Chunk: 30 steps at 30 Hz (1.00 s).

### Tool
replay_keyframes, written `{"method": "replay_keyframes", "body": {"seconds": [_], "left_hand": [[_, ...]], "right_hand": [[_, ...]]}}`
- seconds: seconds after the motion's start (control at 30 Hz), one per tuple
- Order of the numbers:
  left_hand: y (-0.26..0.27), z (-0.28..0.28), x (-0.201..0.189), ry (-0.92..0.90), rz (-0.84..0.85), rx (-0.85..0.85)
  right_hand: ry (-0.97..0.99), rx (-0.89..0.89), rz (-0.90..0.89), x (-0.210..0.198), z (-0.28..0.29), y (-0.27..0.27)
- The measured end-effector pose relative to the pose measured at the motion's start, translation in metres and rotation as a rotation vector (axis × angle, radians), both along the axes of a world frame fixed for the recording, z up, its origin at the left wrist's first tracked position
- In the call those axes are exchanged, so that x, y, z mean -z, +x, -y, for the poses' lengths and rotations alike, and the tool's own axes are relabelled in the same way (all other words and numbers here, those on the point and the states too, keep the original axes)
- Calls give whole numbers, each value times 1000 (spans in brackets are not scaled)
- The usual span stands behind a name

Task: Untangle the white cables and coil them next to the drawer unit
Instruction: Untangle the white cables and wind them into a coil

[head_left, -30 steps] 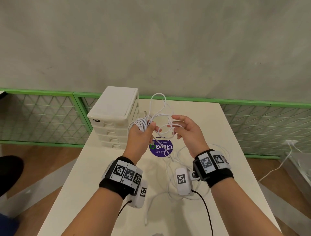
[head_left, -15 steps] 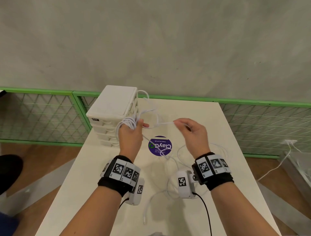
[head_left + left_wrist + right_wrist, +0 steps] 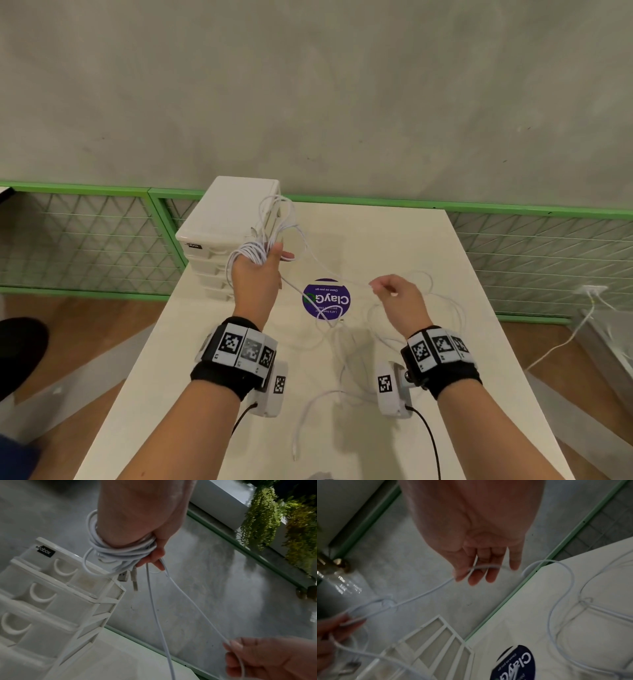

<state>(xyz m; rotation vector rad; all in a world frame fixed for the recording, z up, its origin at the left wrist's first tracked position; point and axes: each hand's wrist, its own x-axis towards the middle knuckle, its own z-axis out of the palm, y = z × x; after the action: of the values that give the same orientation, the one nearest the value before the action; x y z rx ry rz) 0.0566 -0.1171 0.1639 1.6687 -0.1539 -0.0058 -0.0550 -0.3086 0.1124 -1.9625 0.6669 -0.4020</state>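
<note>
My left hand (image 3: pixel 261 267) is raised beside the white drawer unit (image 3: pixel 226 226) and grips a bundle of white cable (image 3: pixel 251 251) wound around its fingers (image 3: pixel 155 555); two USB plugs (image 3: pixel 130 578) dangle from the bundle. A single white strand (image 3: pixel 329 270) runs from that hand to my right hand (image 3: pixel 394 294), which pinches it between thumb and fingers (image 3: pixel 471 572) above the table. More white cable (image 3: pixel 342 346) lies in tangled loops on the white table (image 3: pixel 445 260), with one plug end (image 3: pixel 294 457) near the front.
A round purple sticker (image 3: pixel 326 298) sits mid-table between my hands. A green-framed mesh fence (image 3: pixel 85 240) runs behind the table below a grey wall. Another white cord (image 3: pixel 565 339) hangs to the floor at the right.
My right hand has drawn away to the right and toward me, stretching the strand out. The left hand has shifted slightly left toward the drawer unit, keeping its wound bundle.
</note>
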Motion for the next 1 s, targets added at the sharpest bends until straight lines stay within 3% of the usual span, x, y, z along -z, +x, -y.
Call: {"method": "replay_keyframes", "body": {"seconds": [0.23,0.37,0.63,0.87,1.0], "left_hand": [[-12,11,6,34,-29,49],[-15,12,9,30,-13,99],[-22,13,6,44,-12,260],[-23,11,2,19,-49,294],[-26,7,3,-27,-114,314]], "right_hand": [[-20,-250,-1,-23,-21,14],[177,-358,-11,-36,-36,19],[460,-236,83,-43,-38,19],[450,-178,171,-43,-33,16],[658,-285,227,-45,-38,10]]}}
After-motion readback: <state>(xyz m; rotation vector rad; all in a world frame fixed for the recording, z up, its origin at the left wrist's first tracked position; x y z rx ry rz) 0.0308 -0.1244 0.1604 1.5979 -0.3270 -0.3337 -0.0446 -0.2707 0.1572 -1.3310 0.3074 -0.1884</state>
